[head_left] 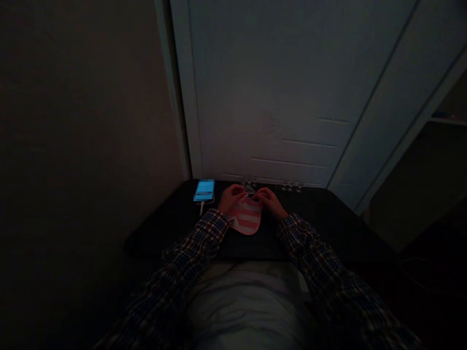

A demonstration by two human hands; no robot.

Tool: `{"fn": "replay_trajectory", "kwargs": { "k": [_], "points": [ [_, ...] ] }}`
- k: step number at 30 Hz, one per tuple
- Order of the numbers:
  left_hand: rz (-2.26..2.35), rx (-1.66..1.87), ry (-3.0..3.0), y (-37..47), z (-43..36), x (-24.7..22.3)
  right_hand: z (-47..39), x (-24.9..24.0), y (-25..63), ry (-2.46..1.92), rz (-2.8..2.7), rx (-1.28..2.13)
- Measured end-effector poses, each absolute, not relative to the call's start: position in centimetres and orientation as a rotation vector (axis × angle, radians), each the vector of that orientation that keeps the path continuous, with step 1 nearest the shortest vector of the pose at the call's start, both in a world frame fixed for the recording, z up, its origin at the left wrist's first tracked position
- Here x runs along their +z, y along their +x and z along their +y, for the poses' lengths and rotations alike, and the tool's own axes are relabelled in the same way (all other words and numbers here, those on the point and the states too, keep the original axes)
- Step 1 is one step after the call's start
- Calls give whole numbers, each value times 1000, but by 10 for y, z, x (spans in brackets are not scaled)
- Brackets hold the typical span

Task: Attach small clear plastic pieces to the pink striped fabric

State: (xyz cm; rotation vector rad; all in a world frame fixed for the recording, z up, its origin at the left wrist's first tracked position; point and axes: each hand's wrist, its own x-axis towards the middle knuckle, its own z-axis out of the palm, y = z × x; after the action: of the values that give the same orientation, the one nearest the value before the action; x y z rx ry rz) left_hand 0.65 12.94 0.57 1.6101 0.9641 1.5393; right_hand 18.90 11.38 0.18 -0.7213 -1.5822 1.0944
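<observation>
My left hand (231, 198) and right hand (270, 201): fingers curled nearly closed, pinching top edge of striped cloth (248, 222). Cloth over black tabletop (321, 218), between my hands. Phone (204, 191) with white cable (202, 208) left of left hand. Small clear pieces (290, 187) near back edge.

Rm. is dimly lit. Blk. table (335, 218) is placed against far pale panel (284, 63), embossed w/ hearts (270, 124) & lines (309, 143); dk. wall (91, 121) is seen L., shelf (448, 120) far R.
</observation>
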Motion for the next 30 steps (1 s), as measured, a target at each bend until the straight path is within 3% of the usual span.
{"fn": "replay_trajectory", "kwargs": {
  "k": [30],
  "points": [
    [862,1499,1647,8,123,12,114,1,190,-803,-1574,1156]
  ]
}}
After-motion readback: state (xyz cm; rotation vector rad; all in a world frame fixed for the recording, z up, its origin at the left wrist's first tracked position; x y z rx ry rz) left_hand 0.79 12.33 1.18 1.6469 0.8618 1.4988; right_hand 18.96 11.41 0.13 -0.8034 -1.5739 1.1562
